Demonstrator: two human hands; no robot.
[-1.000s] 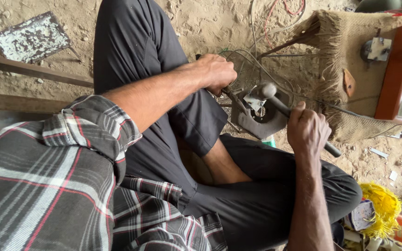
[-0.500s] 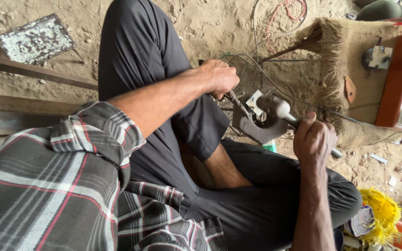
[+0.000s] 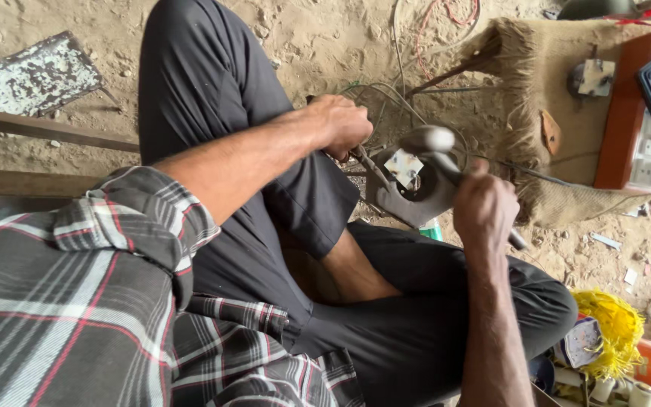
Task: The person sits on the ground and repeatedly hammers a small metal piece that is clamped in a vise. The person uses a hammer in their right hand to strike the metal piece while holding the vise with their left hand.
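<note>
Sandy, dusty ground [image 3: 318, 45] is carrying everything in the head view, where a person is sitting cross-legged in dark trousers and a plaid shirt. Just in front of the folded knees, a grey round metal housing with a small square plate on its face [image 3: 408, 188] is lying on the sand. The left hand [image 3: 344, 124] is gripping a thin dark metal punch [image 3: 367, 166] in a closed fist, its long axis slanting down and rightward into the housing. The right hand [image 3: 484, 211] is wrapping tightly around the handle of a steel-headed hammer [image 3: 431, 139], whose head is hanging just above the housing, nearer it than either fist. A brown burlap sack [image 3: 559, 83] is lying beyond.
</note>
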